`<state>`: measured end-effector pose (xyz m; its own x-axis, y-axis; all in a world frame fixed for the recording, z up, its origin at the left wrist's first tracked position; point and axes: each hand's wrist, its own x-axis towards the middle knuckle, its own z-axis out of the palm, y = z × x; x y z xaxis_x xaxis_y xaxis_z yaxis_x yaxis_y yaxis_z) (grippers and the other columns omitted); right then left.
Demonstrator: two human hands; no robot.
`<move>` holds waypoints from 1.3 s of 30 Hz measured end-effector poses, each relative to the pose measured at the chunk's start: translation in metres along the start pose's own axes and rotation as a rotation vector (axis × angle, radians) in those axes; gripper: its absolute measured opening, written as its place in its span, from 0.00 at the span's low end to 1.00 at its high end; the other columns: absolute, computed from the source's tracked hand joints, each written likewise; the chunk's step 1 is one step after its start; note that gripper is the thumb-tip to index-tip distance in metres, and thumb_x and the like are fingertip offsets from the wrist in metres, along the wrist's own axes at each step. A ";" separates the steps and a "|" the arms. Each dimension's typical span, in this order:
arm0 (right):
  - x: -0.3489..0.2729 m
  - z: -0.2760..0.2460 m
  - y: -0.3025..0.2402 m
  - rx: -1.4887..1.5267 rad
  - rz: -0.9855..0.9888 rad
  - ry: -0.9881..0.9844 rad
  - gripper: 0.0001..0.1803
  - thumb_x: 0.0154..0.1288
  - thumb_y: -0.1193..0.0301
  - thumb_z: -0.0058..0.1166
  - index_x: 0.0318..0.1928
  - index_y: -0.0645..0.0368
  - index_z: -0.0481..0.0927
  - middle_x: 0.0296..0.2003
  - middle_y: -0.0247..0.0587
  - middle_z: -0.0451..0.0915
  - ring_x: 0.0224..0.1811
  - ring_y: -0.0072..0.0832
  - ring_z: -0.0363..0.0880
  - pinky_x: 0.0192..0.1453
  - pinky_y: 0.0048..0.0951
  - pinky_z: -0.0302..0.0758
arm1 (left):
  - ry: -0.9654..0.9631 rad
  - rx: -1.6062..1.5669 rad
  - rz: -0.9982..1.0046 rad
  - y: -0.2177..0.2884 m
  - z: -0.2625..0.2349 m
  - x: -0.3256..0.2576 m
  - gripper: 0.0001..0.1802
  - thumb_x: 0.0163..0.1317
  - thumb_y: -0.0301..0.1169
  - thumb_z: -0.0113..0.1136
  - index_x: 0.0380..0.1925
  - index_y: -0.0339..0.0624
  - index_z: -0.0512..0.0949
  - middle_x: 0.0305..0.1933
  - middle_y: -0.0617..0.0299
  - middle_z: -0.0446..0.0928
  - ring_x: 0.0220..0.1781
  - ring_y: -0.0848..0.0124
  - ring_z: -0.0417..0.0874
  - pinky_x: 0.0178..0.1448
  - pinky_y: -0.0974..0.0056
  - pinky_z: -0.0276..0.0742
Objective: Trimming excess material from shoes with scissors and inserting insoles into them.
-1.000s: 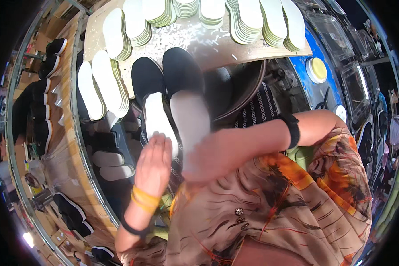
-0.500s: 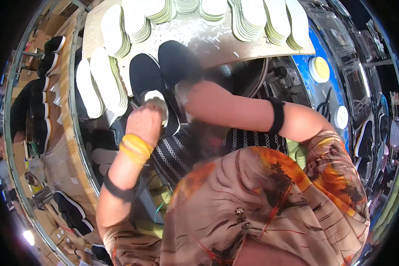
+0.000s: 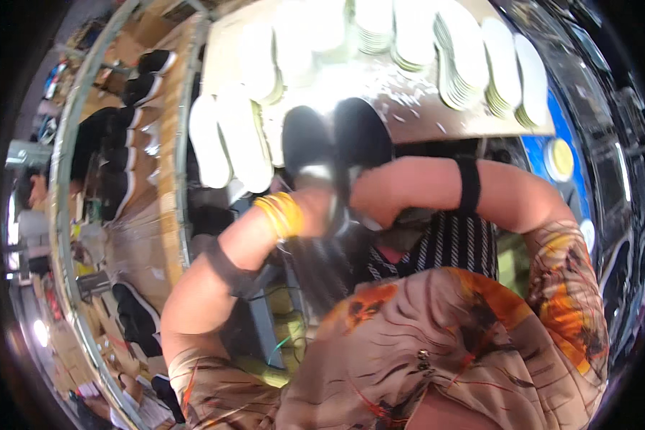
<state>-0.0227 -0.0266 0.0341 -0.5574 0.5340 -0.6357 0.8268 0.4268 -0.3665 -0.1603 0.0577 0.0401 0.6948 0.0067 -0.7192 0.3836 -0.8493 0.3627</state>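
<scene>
Two black slip-on shoes lie side by side in front of me, toes pointing away: a left shoe [image 3: 308, 140] and a right shoe [image 3: 363, 129]. Some white shows at the left shoe's opening. My left hand [image 3: 317, 210], with yellow bands at the wrist, is closed at that shoe's heel end, its fingers blurred and partly hidden. At the heel of the other shoe, my right hand [image 3: 375, 198] has its fingers curled around the edge. Both heels are mostly covered by my hands.
Stacks of white-topped insoles [image 3: 460, 54] stand along the board [image 3: 437, 129], with white scraps among them. More insoles [image 3: 244, 140] lie left of the shoes. A yellow-lidded tub [image 3: 559, 159] sits on the blue surface at right. Black shoes [image 3: 137, 315] line the left rack.
The whole view has shifted. My right hand has drawn back toward the right shoe's heel, and my left hand has moved rightward, closer to it. The two toes are now more nearly level.
</scene>
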 end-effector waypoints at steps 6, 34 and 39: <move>-0.002 0.032 -0.029 -0.112 0.312 0.436 0.20 0.41 0.66 0.59 0.37 0.65 0.77 0.42 0.47 0.72 0.45 0.39 0.72 0.40 0.37 0.72 | 0.631 0.251 -0.289 -0.010 0.070 0.029 0.35 0.42 0.29 0.62 0.53 0.29 0.63 0.57 0.45 0.62 0.60 0.57 0.65 0.62 0.58 0.61; -0.032 0.151 0.087 0.403 0.477 0.541 0.20 0.45 0.60 0.58 0.34 0.64 0.79 0.33 0.58 0.77 0.40 0.50 0.76 0.45 0.42 0.73 | 1.402 -0.356 -0.079 0.118 0.052 -0.227 0.17 0.43 0.42 0.70 0.18 0.42 0.74 0.16 0.57 0.69 0.18 0.60 0.71 0.22 0.62 0.64; -0.025 0.181 0.114 0.242 0.385 0.394 0.20 0.47 0.61 0.57 0.35 0.65 0.79 0.35 0.58 0.77 0.40 0.50 0.76 0.44 0.42 0.73 | 1.944 0.223 -0.631 0.166 0.104 -0.366 0.28 0.33 0.53 0.70 0.18 0.38 0.72 0.18 0.66 0.67 0.22 0.74 0.70 0.25 0.71 0.63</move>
<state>0.0991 -0.1238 -0.1150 -0.1622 0.8673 -0.4707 0.9428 -0.0046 -0.3333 -0.4136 -0.1408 0.3022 0.1803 0.5672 0.8036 0.8176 -0.5406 0.1982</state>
